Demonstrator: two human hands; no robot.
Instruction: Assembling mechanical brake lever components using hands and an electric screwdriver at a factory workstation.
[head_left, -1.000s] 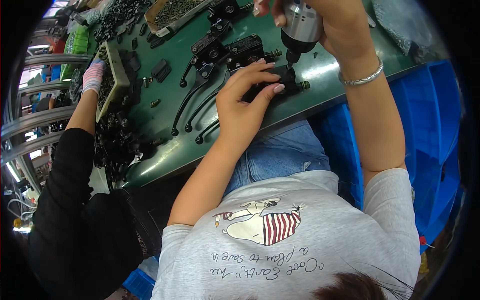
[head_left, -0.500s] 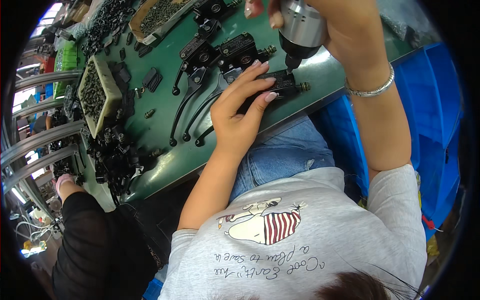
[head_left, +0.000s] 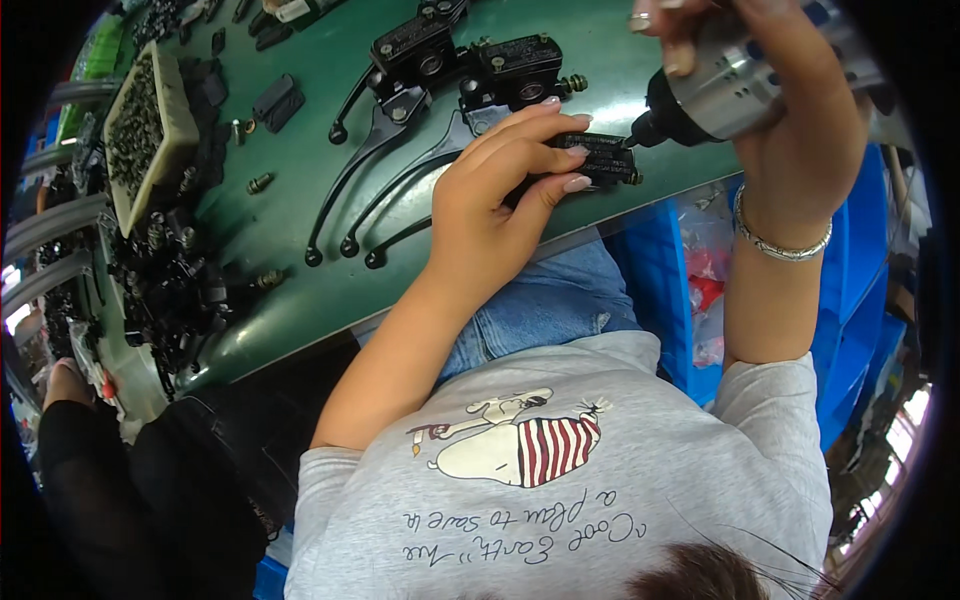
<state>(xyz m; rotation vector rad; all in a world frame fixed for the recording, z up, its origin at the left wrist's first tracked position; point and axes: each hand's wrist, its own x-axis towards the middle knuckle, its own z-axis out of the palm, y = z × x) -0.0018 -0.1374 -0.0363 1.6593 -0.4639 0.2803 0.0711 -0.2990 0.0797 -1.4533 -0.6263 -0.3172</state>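
Pressing down on a black lever assembly (head_left: 590, 160), the left hand (head_left: 495, 205) lies flat over it with fingers (head_left: 535, 135) spread along its top and thumb tucked under its near side, pinning it to the green counter (head_left: 290, 270) close to the counter's near edge. Just right of the assembly, the right hand (head_left: 790, 90) is wrapped tight around a silver power driver (head_left: 715, 85), whose black nose tilts down and left so that its tip meets the assembly's right end. A silver bracelet (head_left: 785, 240) circles the right wrist.

Behind the assembly, farther from the person, two more black lever units (head_left: 470, 65) rest side by side on the counter, their long curved levers (head_left: 365, 165) sweeping left and toward the near edge. Left of those lie loose bolts (head_left: 258, 183) and small black parts (head_left: 278, 100). Farther left still stands a tray (head_left: 150, 125) filled with small dark hardware, with a heap of black pieces (head_left: 165, 290) beside it at the counter's left end. Right of the assembly, below the counter edge, blue bins (head_left: 860, 300) stand.
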